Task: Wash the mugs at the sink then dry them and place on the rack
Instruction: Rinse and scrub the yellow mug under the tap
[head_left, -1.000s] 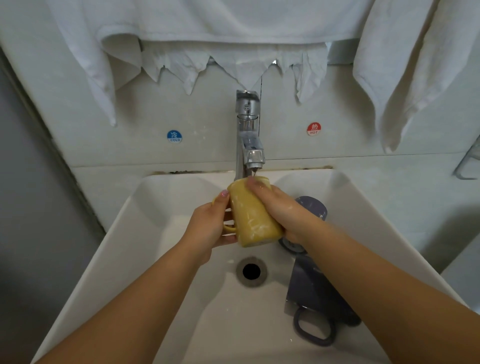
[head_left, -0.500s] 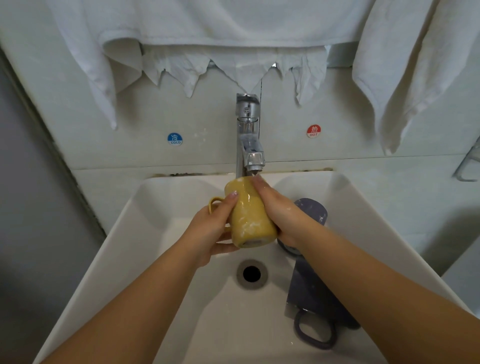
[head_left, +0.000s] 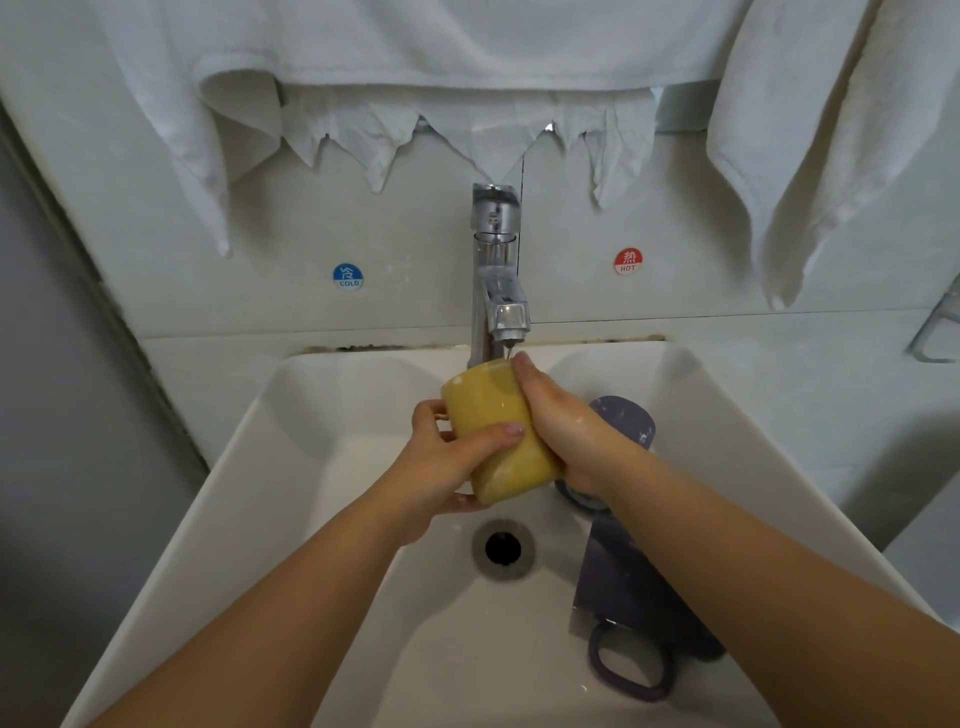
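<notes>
Both hands hold a glossy yellow ceramic mug (head_left: 498, 431) at the centre of the frame, under the chrome tap (head_left: 496, 270): the left hand (head_left: 447, 462) wraps its side with the thumb across the front, the right hand (head_left: 566, 426) clasps the other side. Below lies the white basin (head_left: 322, 519) with its round drain (head_left: 503, 546); two dark purple mugs (head_left: 631, 597) lie at the lower right, white towels (head_left: 467, 52) hang along the top

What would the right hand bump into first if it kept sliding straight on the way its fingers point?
Probably the faucet: the right hand points up along the yellow mug toward its spout, though depth is unclear.
</notes>
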